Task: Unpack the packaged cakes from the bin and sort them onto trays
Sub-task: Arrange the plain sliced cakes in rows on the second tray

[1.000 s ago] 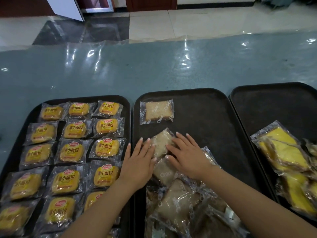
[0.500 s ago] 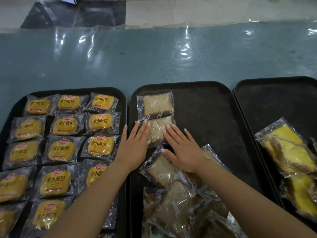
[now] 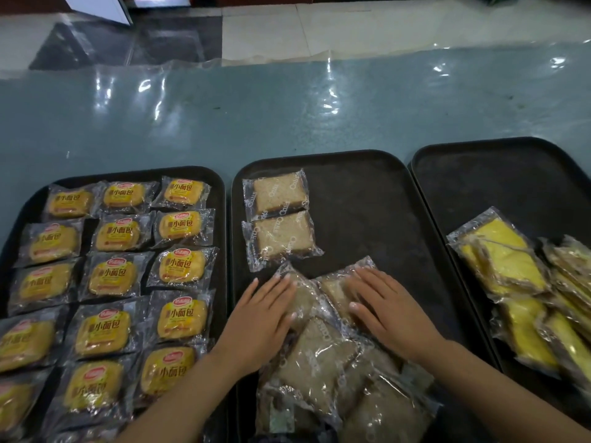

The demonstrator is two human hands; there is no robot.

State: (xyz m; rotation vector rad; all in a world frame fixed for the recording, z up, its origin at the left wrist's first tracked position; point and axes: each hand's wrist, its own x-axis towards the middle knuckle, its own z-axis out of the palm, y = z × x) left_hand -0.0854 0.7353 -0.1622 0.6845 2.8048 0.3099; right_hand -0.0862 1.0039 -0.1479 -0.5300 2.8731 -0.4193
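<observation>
Three black trays lie side by side. The middle tray (image 3: 367,199) has two brown packaged cakes in a column at its far left, one (image 3: 276,195) behind the other (image 3: 283,236). A loose heap of brown cakes (image 3: 323,362) fills its near end. My left hand (image 3: 263,314) lies flat with straight fingers on a brown cake (image 3: 302,302) at the heap's far edge. My right hand (image 3: 388,310) rests flat on another brown cake (image 3: 335,292) beside it. The left tray (image 3: 220,193) holds rows of yellow-labelled cakes (image 3: 180,266).
The right tray (image 3: 499,187) carries a pile of yellow cakes in clear wrappers (image 3: 508,263) at its near right; its far half is bare. A glossy teal tabletop (image 3: 287,116) stretches beyond the trays, with tiled floor behind.
The second brown cake now lies alone, squared up behind the heap under the first. Both hands have drawn back toward me and now lie on two further cakes of the heap.
</observation>
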